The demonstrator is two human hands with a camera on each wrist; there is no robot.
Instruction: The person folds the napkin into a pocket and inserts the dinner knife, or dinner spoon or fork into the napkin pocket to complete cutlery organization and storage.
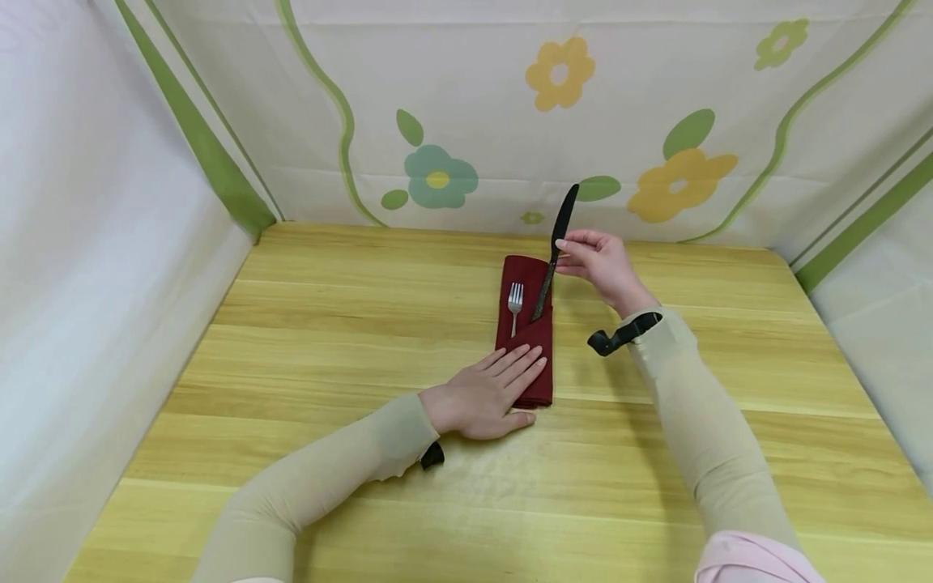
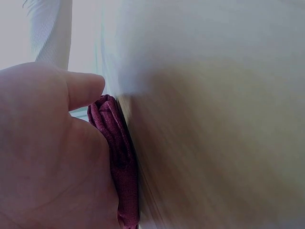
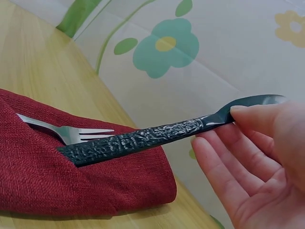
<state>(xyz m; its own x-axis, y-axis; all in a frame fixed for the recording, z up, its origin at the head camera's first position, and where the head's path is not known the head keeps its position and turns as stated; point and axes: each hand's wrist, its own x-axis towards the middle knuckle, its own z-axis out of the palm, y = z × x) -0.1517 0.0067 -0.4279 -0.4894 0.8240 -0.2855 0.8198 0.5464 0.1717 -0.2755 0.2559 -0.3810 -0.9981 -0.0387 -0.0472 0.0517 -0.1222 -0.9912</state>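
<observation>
A dark red cloth napkin (image 1: 526, 271), folded into a long pocket, lies on the wooden table. My left hand (image 1: 490, 394) rests flat across its lower part with the fingers straight. Tines and neck of a silver fork (image 1: 515, 298) stick out of the pocket on its left side. My right hand (image 1: 601, 267) pinches a black table knife (image 1: 563, 219) near the base of its blade, between thumb and fingers. The blade points up and away; the textured handle (image 3: 138, 143) slants down, its lower end at the pocket's folded edge. In the left wrist view the napkin's layered edge (image 2: 114, 138) shows beside the palm.
The light wooden table (image 1: 328, 324) reaches back to a white curtain (image 1: 488, 97) printed with flowers, and another white curtain (image 1: 95, 243) hangs at the left. Each wrist wears a black strap, the right one (image 1: 623, 332) plainly visible.
</observation>
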